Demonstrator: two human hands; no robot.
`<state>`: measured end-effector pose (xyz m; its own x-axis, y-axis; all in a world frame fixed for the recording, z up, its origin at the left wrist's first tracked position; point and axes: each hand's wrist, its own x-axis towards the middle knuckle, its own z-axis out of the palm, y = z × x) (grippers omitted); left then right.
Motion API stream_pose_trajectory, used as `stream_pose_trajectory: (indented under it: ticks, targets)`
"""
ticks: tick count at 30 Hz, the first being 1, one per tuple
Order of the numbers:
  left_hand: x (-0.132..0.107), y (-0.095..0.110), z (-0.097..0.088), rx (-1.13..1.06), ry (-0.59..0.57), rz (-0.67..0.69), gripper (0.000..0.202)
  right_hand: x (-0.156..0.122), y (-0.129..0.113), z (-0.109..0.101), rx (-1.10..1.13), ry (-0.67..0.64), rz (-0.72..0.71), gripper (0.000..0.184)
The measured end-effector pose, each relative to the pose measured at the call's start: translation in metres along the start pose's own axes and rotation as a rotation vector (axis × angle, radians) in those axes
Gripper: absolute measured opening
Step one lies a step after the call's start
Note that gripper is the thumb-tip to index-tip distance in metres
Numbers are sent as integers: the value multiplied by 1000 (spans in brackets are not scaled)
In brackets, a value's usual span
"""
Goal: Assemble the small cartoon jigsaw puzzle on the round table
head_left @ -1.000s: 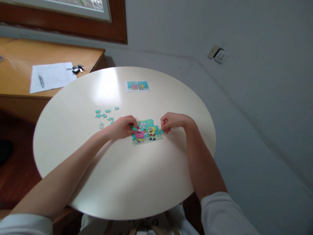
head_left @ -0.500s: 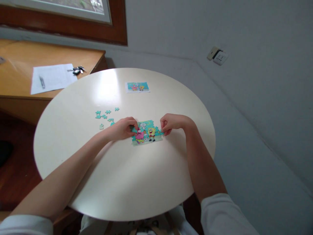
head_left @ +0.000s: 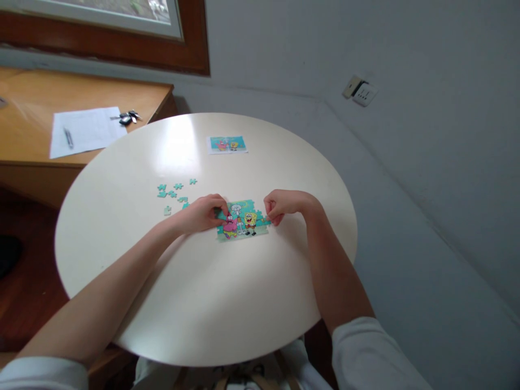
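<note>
A partly joined jigsaw puzzle (head_left: 239, 221) with cartoon figures on a turquoise ground lies on the round white table (head_left: 227, 303). My left hand (head_left: 205, 212) rests at its left edge, thumb and fingers closed on that side. At the right edge, my right hand (head_left: 280, 207) pinches a small puzzle piece (head_left: 267, 221) against the jigsaw; the fingers hide most of it. Left of my left hand lie several loose turquoise puzzle pieces (head_left: 173, 193). One of them is partly covered by that hand.
Toward the far side of the table lies a small reference picture (head_left: 227, 144) with the same figures. A wooden desk (head_left: 24, 124) at the left bears a paper sheet (head_left: 85, 127), a pen (head_left: 68, 137) and keys (head_left: 127, 117). A wall with a socket (head_left: 364, 94) stands at the right.
The view has shifted very slightly. Both hands keep almost the same place on the jigsaw puzzle, and the loose pieces have not moved.
</note>
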<state>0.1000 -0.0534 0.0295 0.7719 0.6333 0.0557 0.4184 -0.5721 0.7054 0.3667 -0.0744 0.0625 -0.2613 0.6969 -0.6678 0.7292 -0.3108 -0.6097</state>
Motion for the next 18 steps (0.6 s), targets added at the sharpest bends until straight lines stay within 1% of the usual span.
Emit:
stream_pose_trajectory:
  ticks: [2, 3, 4, 5, 7, 8, 9, 10, 13, 15, 16, 18]
  targets:
    - [0, 1, 0, -6, 1, -9, 17, 5, 13, -4, 170, -25, -102, 36]
    - [0, 1, 0, -18, 5, -15, 17, 9, 19, -6, 279, 8, -157, 40]
    - [-1, 2, 1, -37, 15, -21, 18, 14, 25, -8, 410, 87, -216, 42]
    - [-1, 3, 1, -62, 31, -27, 18, 20, 29, -10, 539, 198, -281, 43]
    - [-2, 5, 0, -123, 81, -46, 18, 31, 36, -13, 809, 507, -397, 42]
    - [-2, 6, -1, -155, 112, -61, 19, 36, 38, -14, 917, 619, -421, 41]
    - [-2, 6, -3, -185, 148, -76, 20, 40, 39, -15, 1008, 711, -440, 39]
    - [-2, 5, -5, -212, 186, -93, 20, 44, 40, -16, 1073, 757, -451, 39]
    - [-3, 0, -17, -266, 346, -123, 21, 49, 43, -18, 1181, 777, -490, 36]
    - [-5, -7, -27, -296, 501, -168, 20, 50, 46, -19, 1198, 758, -524, 35]
    - [-6, -11, -33, -320, 580, -189, 18, 50, 47, -20, 1210, 790, -556, 36]
    - [-10, -20, -44, -365, 719, -222, 16, 51, 49, -20, 1219, 770, -590, 40]
